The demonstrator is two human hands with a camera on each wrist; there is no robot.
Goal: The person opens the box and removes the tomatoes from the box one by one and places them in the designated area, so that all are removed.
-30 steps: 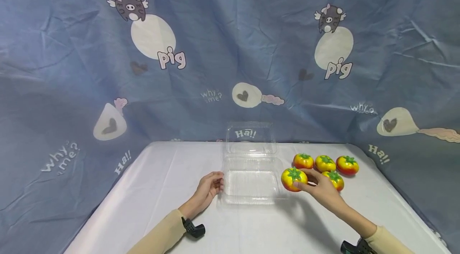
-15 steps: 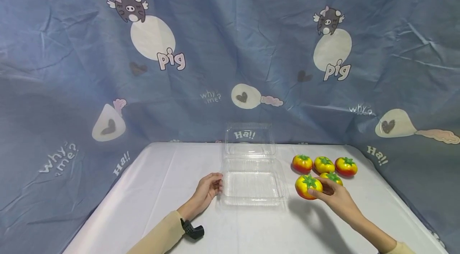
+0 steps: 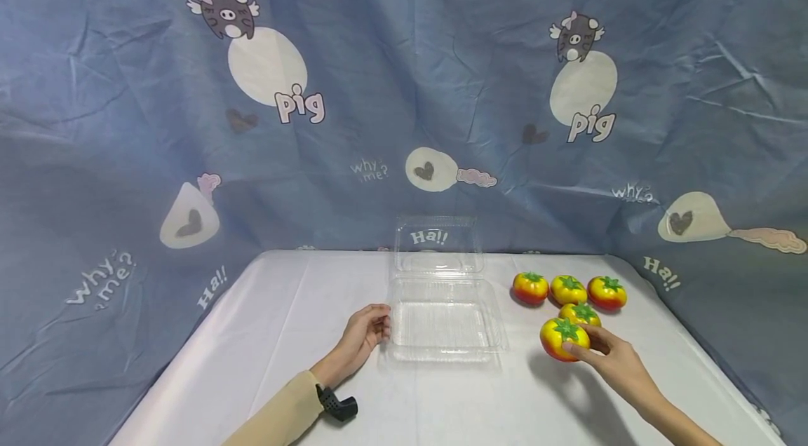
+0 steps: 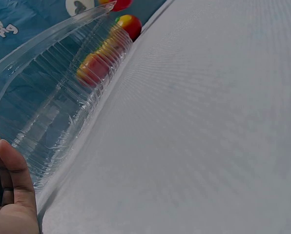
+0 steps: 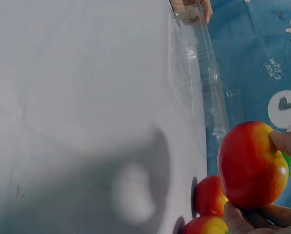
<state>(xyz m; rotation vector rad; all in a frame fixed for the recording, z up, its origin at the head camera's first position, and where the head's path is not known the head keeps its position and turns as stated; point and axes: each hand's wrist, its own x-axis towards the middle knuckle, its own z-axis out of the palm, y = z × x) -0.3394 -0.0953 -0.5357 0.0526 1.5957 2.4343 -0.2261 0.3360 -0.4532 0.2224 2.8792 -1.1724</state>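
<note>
A red-and-yellow toy tomato (image 3: pixel 564 339) with a green leafy top is pinched between the thumb and fingers of my right hand (image 3: pixel 615 360). It hangs above the white table, its shadow apart from it in the right wrist view. My left hand (image 3: pixel 364 334) rests at the left side of a clear plastic clamshell box (image 3: pixel 442 356), fingers loosely bent and right at its wall. The box's lid (image 3: pixel 438 264) stands raised at the back. In the left wrist view, the fingertips (image 4: pixel 11 153) show against the ribbed box wall (image 4: pixel 52 112).
Several more toy tomatoes sit on the right of the table: a left one (image 3: pixel 530 289), a middle one (image 3: pixel 568 289), a right one (image 3: pixel 607 293), and one (image 3: pixel 579 314) partly hidden behind the held tomato. A blue printed curtain (image 3: pixel 353 207) hangs behind the table.
My right hand has carried the toy tomato from the box's right edge toward the right and nearer to me. The left hand and the box have stayed in place.
</note>
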